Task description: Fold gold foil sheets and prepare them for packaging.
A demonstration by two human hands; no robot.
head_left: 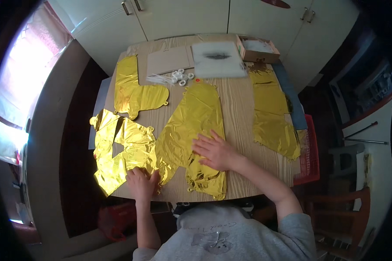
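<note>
Left hand [140, 183]: resting at the lower edge of the left gold balloon [137, 135], fingers bent, thumb out toward the middle gold balloon [191, 111]; cannot tell whether pinching any foil.
Right hand [215, 153]: open, palm down, fingers spread across the middle gold balloon.
Middle gold balloon: flat and creased, lying in front of the body, lower end at the near edge of the surface [238, 117].
Left gold balloon: flat, wrinkled and shiny, with a gap through it, lying at the near left corner.
Bent gold balloon [127, 87]: flat at the far left, just beyond the left gold balloon.
Right gold balloon [270, 102]: flat along the right side, well apart from both hands.
White rolls [183, 82]: clustered beyond the middle gold balloon, beside thin white sticks [157, 79].
Far edge: cardboard [166, 61], pale packet [217, 65] and open box [265, 56], side by side.
Red basket [312, 150]: beside the surface, on the right.
</note>
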